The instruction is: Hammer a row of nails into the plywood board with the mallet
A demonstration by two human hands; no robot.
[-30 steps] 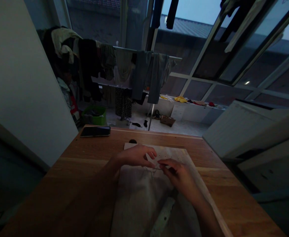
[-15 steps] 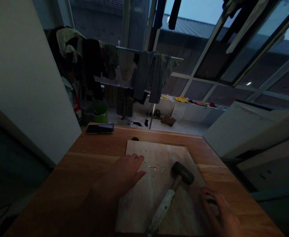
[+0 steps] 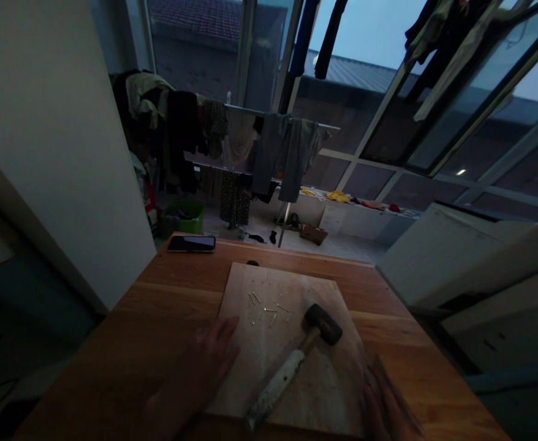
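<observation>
A pale wooden board [image 3: 317, 383] lies on the table. My left hand [image 3: 204, 361] is at its left edge, fingers stretched and somewhat blurred, fingertips reaching over the edge. Against the right edge, my right hand [image 3: 386, 401] has its fingers extended along the side; part of it is out of frame. A hammer [image 3: 278, 376] with a dark head and a worn, white-covered handle rests diagonally on the board, with neither hand on it. Several small nails [image 3: 270, 310] are scattered left of the hammer head. A row of faint dots marks the board's far part.
The wooden table [image 3: 159, 306] carries a phone [image 3: 192, 244] at its far left corner and a small dark round object [image 3: 252, 263] behind the board. Beyond are a clothes rack [image 3: 287, 125] and a green basket [image 3: 195, 219]. A white cabinet [image 3: 439, 251] stands right.
My left hand has drawn back from the nails to the board's left edge. My right hand has come against the right edge. The board, hammer and nails have shifted left and turned slightly.
</observation>
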